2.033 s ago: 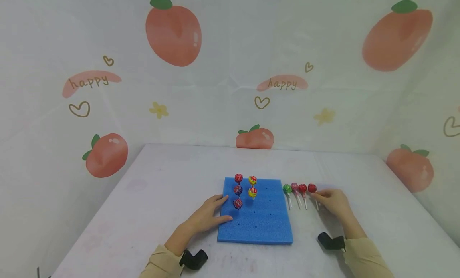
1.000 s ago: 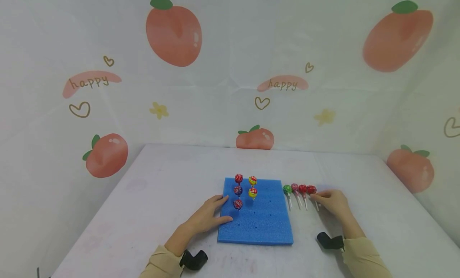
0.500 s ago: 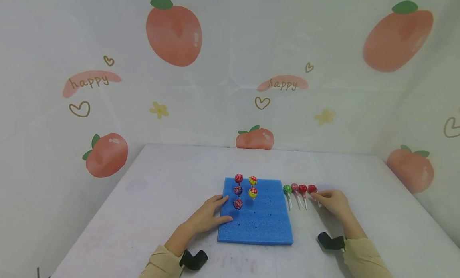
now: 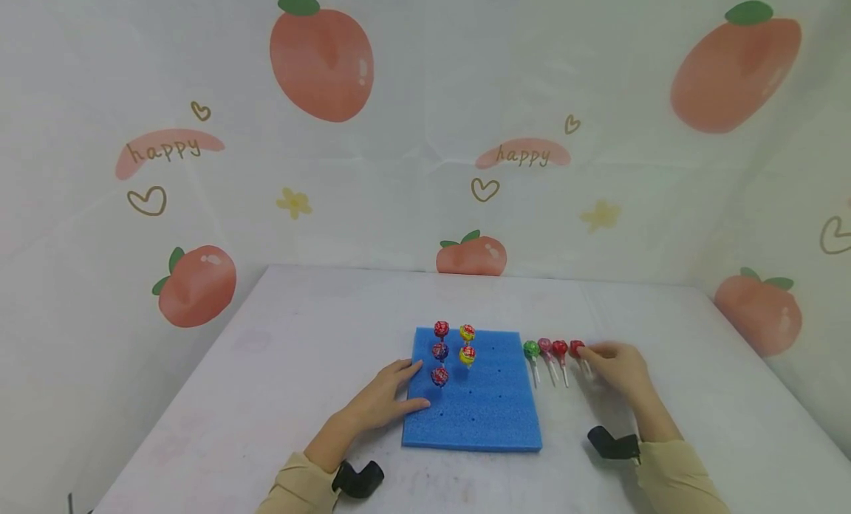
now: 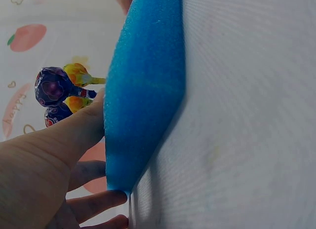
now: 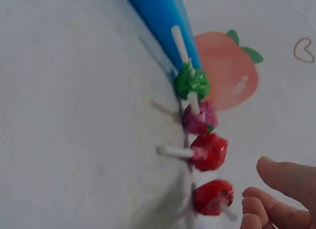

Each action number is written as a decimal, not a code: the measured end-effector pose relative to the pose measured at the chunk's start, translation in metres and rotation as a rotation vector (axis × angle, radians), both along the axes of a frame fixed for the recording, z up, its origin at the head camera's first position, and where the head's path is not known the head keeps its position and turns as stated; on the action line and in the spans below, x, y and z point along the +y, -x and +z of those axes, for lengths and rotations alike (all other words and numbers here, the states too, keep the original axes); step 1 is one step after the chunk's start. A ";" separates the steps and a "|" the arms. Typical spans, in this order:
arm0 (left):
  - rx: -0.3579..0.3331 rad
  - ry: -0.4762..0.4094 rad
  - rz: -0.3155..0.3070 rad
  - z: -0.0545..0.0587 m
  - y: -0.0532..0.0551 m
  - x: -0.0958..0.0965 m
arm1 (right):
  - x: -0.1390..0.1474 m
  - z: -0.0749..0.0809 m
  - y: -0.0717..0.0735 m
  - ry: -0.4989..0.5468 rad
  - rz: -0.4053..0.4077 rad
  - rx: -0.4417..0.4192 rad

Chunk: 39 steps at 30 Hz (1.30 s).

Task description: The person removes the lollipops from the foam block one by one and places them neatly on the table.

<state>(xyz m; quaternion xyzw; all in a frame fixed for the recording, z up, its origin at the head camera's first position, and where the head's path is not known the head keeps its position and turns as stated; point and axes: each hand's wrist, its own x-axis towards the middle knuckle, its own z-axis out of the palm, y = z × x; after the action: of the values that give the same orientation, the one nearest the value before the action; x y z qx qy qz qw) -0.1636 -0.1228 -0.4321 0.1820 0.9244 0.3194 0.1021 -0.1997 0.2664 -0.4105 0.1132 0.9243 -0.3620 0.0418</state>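
My left hand point(image 4: 380, 397) rests at the left edge of a blue foam board point(image 4: 495, 425), its thumb on the top face and its fingers spread along the edge. Several wrapped lollipops stand in the board: red and dark blue ones point(image 4: 440, 350) in the left column, yellow ones point(image 4: 467, 356) beside them. To the right of the board lie a green lollipop point(image 4: 531, 349), a pink lollipop point(image 4: 545, 345) and two red lollipops. My right hand point(image 4: 621, 368) is beside the outermost red lollipop point(image 6: 213, 197); in the right wrist view, thumb and fingers are apart, with a gap to the candy.
The board has several small holes point(image 4: 500, 371) in its bare part. A white cloth covers the table point(image 4: 299, 351), and a printed backdrop point(image 4: 399, 130) hangs behind it. Black wrist devices point(image 4: 359, 481) sit at both cuffs.
The right hand has shifted slightly away from me and its fingers have come off the outermost red lollipop, which they pinched earlier. Left hand and board stay put.
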 end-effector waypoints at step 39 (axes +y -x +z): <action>0.005 0.000 0.000 -0.002 0.002 -0.001 | -0.132 -0.011 -0.006 0.214 0.453 0.205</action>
<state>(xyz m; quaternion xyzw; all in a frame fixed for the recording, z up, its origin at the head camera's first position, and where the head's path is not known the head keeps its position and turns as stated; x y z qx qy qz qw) -0.1656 -0.1236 -0.4342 0.1829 0.9246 0.3188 0.0998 -0.1936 0.1342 -0.4211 -0.1388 0.8820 -0.4486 0.0396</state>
